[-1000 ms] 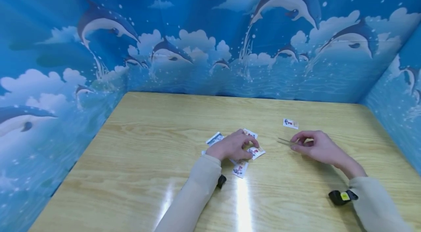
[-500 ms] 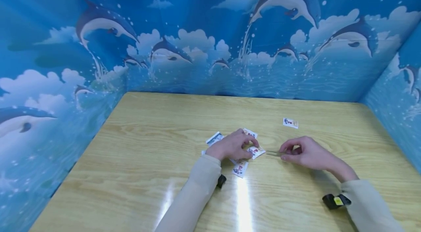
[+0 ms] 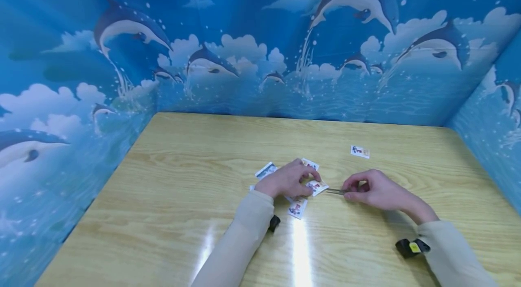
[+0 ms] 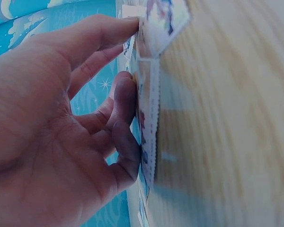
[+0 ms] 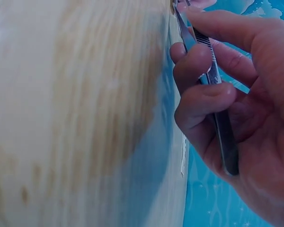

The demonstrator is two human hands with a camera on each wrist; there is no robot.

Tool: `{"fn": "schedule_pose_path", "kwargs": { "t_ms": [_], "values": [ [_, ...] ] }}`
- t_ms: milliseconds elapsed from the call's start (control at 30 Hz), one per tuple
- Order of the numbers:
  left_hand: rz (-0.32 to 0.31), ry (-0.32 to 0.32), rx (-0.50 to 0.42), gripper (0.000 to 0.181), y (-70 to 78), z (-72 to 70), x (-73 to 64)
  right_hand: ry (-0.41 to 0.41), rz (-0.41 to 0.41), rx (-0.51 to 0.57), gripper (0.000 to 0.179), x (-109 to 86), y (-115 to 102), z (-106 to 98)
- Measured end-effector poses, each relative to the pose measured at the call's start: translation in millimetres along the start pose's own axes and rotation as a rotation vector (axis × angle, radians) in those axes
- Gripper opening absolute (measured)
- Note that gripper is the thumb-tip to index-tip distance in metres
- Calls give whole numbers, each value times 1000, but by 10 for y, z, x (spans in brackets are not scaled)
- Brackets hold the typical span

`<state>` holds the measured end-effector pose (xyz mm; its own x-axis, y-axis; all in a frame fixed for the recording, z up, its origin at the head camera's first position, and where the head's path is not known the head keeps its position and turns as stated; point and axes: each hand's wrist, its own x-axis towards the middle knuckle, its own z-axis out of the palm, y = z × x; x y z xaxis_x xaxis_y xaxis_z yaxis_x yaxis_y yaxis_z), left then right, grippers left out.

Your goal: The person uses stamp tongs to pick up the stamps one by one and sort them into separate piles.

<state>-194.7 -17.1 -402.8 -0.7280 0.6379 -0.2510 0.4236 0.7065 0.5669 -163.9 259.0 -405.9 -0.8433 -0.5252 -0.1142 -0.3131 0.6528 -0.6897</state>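
Several small stamps with perforated edges lie in a loose cluster on the table. My left hand [image 3: 289,179] rests over them, its thumb and fingertips touching a stamp [image 3: 316,188] with a red and blue picture; the left wrist view shows a stamp's toothed edge [image 4: 154,123] beside the fingers. My right hand [image 3: 374,190] pinches metal tweezers [image 5: 222,132], ribbed along the grip. Their tips reach the right corner of the stamp by my left thumb. Part of the cluster is hidden under my left hand.
One stamp [image 3: 360,151] lies apart, behind the right hand. Nearer me is another stamp [image 3: 297,208], and a bluish stamp [image 3: 266,170] lies behind the left wrist. A dolphin-print curtain [image 3: 244,74] borders the wooden table [image 3: 195,151].
My right hand has moved left and slightly nearer me, bringing the tweezers' tips from the open tabletop to the stamp's corner. The left hand has stayed in place.
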Motion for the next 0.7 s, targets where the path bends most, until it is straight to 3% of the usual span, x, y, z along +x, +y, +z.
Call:
{"fn": "schedule_pose_path", "kwargs": {
  "t_ms": [700],
  "values": [
    [9,12,25,32,0,12,-3,-19,-7,50,10,85,11,8]
  ]
}}
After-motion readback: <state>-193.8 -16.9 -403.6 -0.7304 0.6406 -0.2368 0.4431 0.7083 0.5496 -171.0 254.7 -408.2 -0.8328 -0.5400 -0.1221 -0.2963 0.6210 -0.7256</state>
